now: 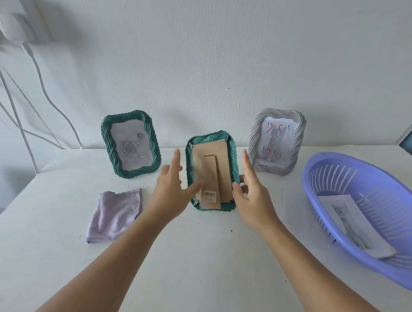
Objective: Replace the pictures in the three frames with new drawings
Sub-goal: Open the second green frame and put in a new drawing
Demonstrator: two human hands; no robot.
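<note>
Bare table [193, 263] lies open in front, between the forearms. The face-down green frame [211, 175] fills the middle, an upright green frame [130, 144] and cloth [114, 214] crowd the left, a grey frame [277, 142] and purple basket [365, 213] the right; the wall seems close behind.

a home: white table [193, 263] against wall, plugged-in charger [9, 27].

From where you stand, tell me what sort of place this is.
Probably a home room: a white table against a plain wall, with picture frames, a lilac cloth and a wall socket.
</note>
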